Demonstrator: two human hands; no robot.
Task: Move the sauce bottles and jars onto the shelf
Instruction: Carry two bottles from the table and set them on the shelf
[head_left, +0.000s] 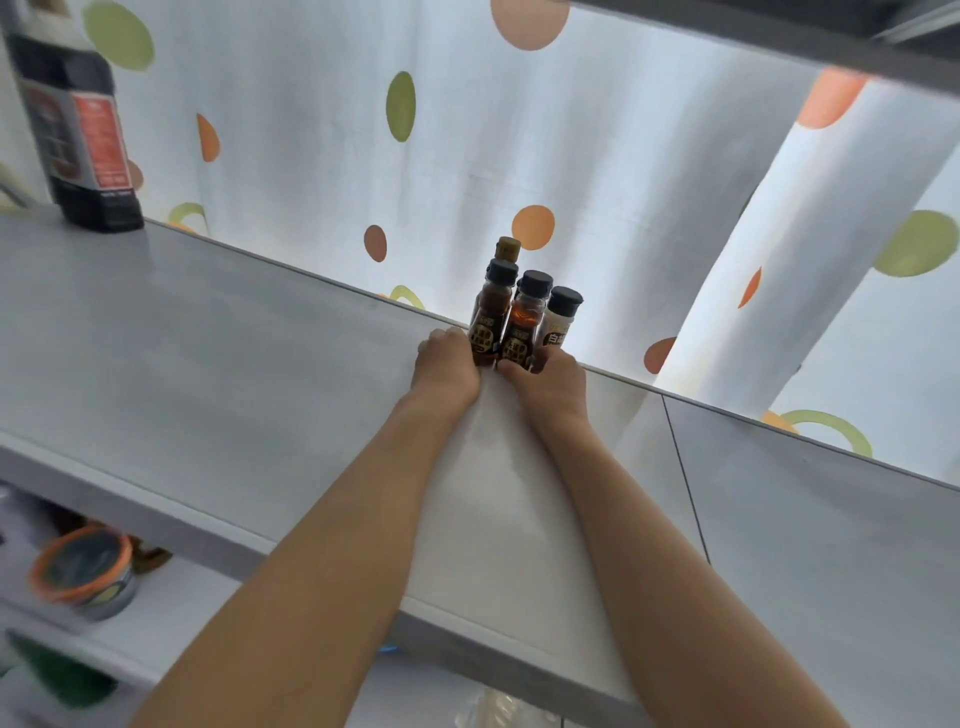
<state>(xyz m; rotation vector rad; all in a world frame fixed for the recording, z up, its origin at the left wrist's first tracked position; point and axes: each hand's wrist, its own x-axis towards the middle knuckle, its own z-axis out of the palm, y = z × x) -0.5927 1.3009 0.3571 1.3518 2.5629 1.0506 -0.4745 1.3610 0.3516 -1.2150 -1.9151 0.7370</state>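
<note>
Far out to the left of the left hand (448, 366), a large dark bottle (78, 135) is standing on the shelf (208, 353), seemingly already placed. The left hand is curling round the base of the cluster of small sauce bottles (511, 322), gripping its near-left side. Just right of it, the right hand (551, 382) is curling round the cluster's right side, against the pale bottle (560, 322). The bottles are standing upright just beyond both hands, at the shelf's back edge, with the spotted curtain (363, 130) right behind them, so I judge them nearly set down. Wide bare shelf is lying left of the left hand; a panel seam is running right of the right hand. Below the left forearm, an orange-rimmed jar (83, 569) is sitting on a lower level, possibly awaiting its turn.
</note>
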